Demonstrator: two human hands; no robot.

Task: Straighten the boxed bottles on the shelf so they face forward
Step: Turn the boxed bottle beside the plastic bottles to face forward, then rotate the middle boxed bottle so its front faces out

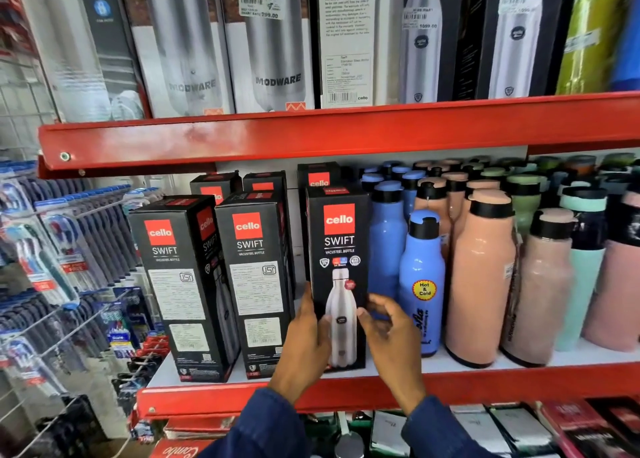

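Three black Cello Swift bottle boxes stand in the front row of the middle shelf [485,381]. The right box [339,249] shows its front face with a bottle picture. My left hand [304,340] grips its lower left edge. My right hand [388,326] touches its lower right edge, fingers curled. The middle box [254,274] shows a face of printed text squarely. The left box [176,284] is turned at an angle, a text face and a side face both showing. More of the same boxes [263,184] stand behind.
Loose blue [420,284], peach [481,277] and mint bottles crowd the shelf right of the boxes. The upper shelf [311,132] holds tall Modware and Cello boxes. Toothbrush packs hang on wire hooks [62,249] at the left. More boxes lie on the shelf below.
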